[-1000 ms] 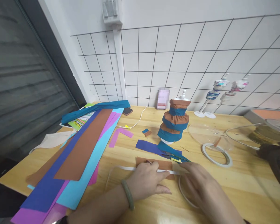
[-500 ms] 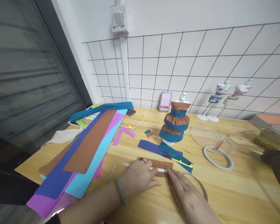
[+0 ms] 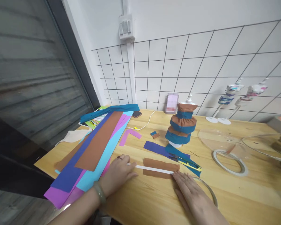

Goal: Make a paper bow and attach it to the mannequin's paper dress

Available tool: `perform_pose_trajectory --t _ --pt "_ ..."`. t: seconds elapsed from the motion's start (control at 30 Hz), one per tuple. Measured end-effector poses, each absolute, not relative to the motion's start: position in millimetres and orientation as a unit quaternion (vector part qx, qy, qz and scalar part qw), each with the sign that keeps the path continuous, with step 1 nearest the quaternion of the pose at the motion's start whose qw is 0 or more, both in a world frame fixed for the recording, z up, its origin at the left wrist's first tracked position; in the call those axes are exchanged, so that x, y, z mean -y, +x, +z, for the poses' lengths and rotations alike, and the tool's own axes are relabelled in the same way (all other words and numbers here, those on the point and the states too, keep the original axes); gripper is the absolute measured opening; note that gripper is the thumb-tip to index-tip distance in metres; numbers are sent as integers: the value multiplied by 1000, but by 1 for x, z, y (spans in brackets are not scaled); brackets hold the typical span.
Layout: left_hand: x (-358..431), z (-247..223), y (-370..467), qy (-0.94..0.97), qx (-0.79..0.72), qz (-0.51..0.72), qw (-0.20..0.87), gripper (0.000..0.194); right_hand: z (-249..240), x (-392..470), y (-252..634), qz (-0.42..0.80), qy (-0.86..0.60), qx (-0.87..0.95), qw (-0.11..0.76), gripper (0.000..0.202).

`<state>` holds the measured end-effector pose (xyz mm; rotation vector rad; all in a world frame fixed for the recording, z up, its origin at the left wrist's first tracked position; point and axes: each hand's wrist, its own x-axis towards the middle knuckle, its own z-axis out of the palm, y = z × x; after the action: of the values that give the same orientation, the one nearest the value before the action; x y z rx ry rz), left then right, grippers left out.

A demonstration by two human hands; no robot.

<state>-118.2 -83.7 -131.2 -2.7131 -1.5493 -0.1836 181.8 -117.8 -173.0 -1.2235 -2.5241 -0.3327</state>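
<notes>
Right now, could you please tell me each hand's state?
Left hand: at left end of white strip; grip cannot be told.
Right hand: touching right end of brown piece; grip cannot be told.

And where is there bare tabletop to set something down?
Near side of the brown piece, between the left hand and right hand; also at front right, nearer than the white ring. Crowded: the left, under layered strips, and around the yellow snips.

"How's the light?"
"Bright and even across the wall (image 3: 196, 15) and surface (image 3: 140, 200); the shutter (image 3: 25, 75) looks dim."
"Shadows?"
"Soft, faint behind the stands (image 3: 226, 99)."
"Sharpness?"
"Fair mid-frame, softer towards the right edge, with wide-angle stretching. Pixelation masks a pinkish block (image 3: 171, 103)."
</notes>
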Motion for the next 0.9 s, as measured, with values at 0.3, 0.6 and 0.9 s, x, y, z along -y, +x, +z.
perform_pose_trajectory --t 0.3,0.6,0.9 --pt "79 -127 -126 -747 622 -161 -169 13 -152 112 154 -49 -398 893 203 34" --pt "75 -125 -131 -794 586 -118 -110 10 -145 100 125 16 -393 896 208 27" --pt "77 -112 -124 -870 478 -110 40 23 -125 94 116 178 -451 854 188 22"
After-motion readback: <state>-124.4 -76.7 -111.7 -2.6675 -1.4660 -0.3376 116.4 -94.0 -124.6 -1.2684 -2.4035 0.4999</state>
